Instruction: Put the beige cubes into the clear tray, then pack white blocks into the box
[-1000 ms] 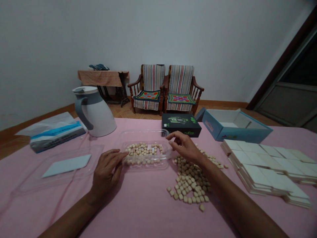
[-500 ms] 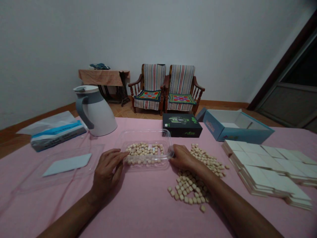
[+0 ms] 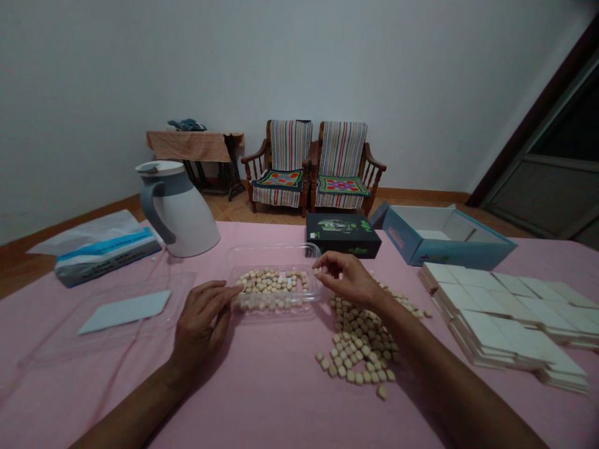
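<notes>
Pale wall (image 3: 262, 56) was seen at the back, with two wooden armchairs (image 3: 287, 146) set well beyond the clear plastic container (image 3: 276, 255) and a cloth-covered stand (image 3: 187, 146) placed beyond it to the left. Pink cloth (image 3: 262, 386) was spread beneath the container, inside which many small wooden pieces (image 3: 266, 284) were scattered. At the container's left end, the left hand (image 3: 201, 318) was laid with its fingers loosely bent and its thumb apart from them, the edge being touched by fingertips rather than grasped. At the container's right end, a single small piece (image 3: 317, 272) was pinched between the thumb and forefinger of the right hand (image 3: 346, 280); whether the rim was touched by it could not be told. To the right of the container and nearer, a loose pile (image 3: 362, 355) of similar pieces was partly hidden by the right forearm (image 3: 421, 362). Farther right of the container, square boards (image 3: 496, 312) were stacked in rows. Beyond it to the right, a black box (image 3: 341, 234) and an open-topped blue box (image 3: 444, 252) were placed. Left of the container, a pale panel (image 3: 126, 312) was laid with a clear plastic tray (image 3: 175, 284), and beyond these a white-and-grey jug (image 3: 189, 215) was set upright beside a blue-and-white packet (image 3: 110, 252)
</notes>
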The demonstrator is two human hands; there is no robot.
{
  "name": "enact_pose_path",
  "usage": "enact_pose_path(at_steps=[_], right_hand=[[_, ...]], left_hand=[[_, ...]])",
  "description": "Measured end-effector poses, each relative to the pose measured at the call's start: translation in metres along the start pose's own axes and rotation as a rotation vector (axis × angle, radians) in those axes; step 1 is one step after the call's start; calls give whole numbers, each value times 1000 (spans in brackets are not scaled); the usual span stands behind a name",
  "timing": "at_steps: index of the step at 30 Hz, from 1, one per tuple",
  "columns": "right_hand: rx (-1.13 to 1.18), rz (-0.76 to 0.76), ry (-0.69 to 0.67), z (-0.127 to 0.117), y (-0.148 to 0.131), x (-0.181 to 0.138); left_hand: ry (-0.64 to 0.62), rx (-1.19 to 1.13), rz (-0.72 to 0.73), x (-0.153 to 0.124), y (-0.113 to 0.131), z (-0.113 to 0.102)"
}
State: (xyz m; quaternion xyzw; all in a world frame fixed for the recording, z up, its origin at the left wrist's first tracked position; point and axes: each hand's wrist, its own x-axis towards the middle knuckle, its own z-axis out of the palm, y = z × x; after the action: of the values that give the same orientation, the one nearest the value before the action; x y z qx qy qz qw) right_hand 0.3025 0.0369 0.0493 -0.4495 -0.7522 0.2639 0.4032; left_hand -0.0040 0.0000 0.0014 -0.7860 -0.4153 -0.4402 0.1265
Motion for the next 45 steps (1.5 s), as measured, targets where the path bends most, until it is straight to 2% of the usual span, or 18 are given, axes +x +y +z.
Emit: enact_pose_path(at_steps=[9, 13, 16, 18, 22, 25, 30, 41, 45], right_hand=[[-46, -7, -33, 3, 3, -1], [-39, 50, 57, 0, 10, 2], [-152, 138, 110, -4, 20, 2], [-280, 168, 1, -6, 26, 0], [-513, 166, -346, -4, 23, -9], [-662, 159, -449, 1, 11, -14], [-744, 190, -467, 5, 2, -13], [-710, 209, -385, 4, 16, -9], [-677, 207, -412, 1, 24, -9]], left_hand=[[-9, 13, -6, 0, 2, 1], [-8, 18, 9, 1, 1, 0], [-3, 22, 18, 1, 1, 0], [-7, 18, 3, 1, 1, 1], [-8, -3, -22, 0, 1, 1], [-9, -4, -26, -1, 1, -1], [-7, -13, -19, 0, 1, -1], [5, -6, -4, 3, 3, -1], [-1, -14, -31, 2, 4, -1]])
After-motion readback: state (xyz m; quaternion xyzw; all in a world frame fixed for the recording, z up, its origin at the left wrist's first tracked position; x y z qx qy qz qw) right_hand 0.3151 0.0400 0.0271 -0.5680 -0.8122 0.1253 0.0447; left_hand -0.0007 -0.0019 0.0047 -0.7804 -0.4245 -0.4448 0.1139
